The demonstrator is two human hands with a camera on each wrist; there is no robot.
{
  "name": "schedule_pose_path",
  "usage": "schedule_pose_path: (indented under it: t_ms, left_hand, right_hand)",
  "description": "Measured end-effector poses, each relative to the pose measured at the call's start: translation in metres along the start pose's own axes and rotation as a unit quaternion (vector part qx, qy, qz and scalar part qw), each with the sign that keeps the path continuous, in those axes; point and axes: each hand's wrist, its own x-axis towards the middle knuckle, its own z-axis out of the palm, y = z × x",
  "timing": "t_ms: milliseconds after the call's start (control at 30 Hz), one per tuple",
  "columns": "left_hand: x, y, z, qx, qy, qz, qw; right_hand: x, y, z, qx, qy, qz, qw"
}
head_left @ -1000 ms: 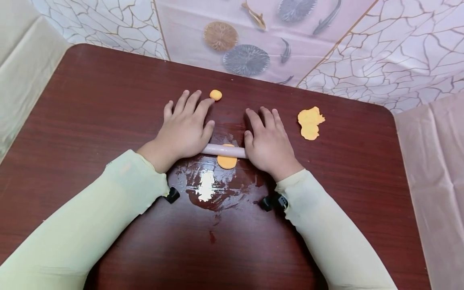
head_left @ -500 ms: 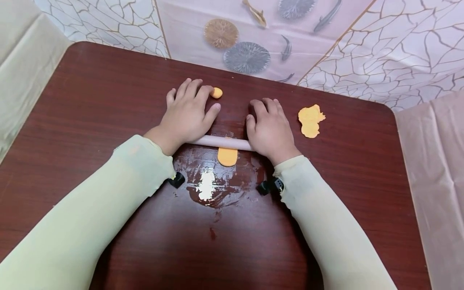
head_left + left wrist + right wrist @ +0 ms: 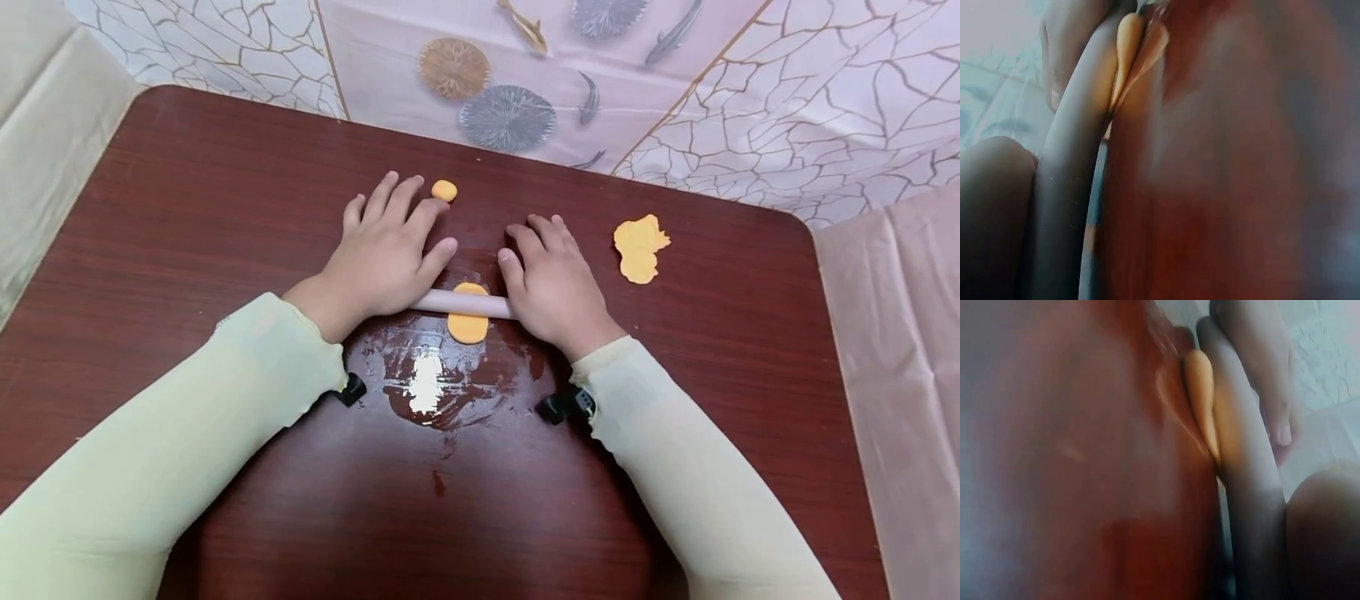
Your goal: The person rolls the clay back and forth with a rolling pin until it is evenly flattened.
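An oval of orange dough (image 3: 468,321) lies flat near the middle of the dark wooden bench (image 3: 150,217), with a pale rolling pin (image 3: 461,303) resting across it, so that part of the dough shows on the far side of the pin and more on the near side. The left hand (image 3: 386,254) and the right hand (image 3: 555,283) press down on the two ends of the pin with fingers spread and mostly straight, palms over the pin rather than curled round it, a placing that would let the pin turn freely under them while the weight bears evenly on the dough between. Both wrist views, close and blurred, show the dough (image 3: 1127,56) squeezed thin between pin and bench. A shiny smear (image 3: 427,387) on the bench just in front of the dough looks like oil or moisture, likely there to stop sticking. A small orange dough ball (image 3: 444,191) sits just beyond the left fingertips, and a ragged flattened piece of dough (image 3: 639,247) lies well apart to the right, each out of the pin's path. Pale green sleeves (image 3: 225,417) cover both arms, with a black strap (image 3: 566,406) at each wrist. A patterned cloth (image 3: 675,100) hangs behind. No brand, label or writing can be read anywhere.
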Motion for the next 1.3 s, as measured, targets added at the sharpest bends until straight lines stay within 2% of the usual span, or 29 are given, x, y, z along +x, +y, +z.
schedule_pose_path:
  t_ms: [200,400,700,933,1033,1200,1300]
  left_hand:
    - [-0.020,0.006,0.002,0.016,-0.038,0.017,0.9990]
    - [-0.037,0.013,0.005,0.034,-0.069,0.025,0.9967]
    - [-0.063,0.018,0.010,0.060,-0.069,0.050,0.9946]
    - [-0.082,0.023,0.006,0.076,-0.038,0.087,0.9926]
    - [-0.096,0.033,0.001,0.101,-0.039,0.096,0.9895]
    - [-0.129,0.052,-0.001,0.110,-0.081,0.112,0.9843]
    - [-0.141,0.059,0.000,0.108,-0.088,0.115,0.9835]
  right_hand:
    - [-0.023,-0.006,0.003,-0.013,-0.027,-0.026,0.999]
    - [-0.048,-0.011,0.005,-0.045,-0.036,-0.059,0.997]
    - [-0.079,-0.018,0.010,-0.085,-0.017,-0.090,0.992]
    - [-0.096,-0.025,0.011,-0.101,-0.013,-0.100,0.990]
    - [-0.099,-0.026,0.012,-0.103,-0.015,-0.100,0.990]
    - [-0.103,-0.028,0.011,-0.105,-0.016,-0.102,0.989]
    - [-0.106,-0.029,0.010,-0.108,-0.014,-0.102,0.989]
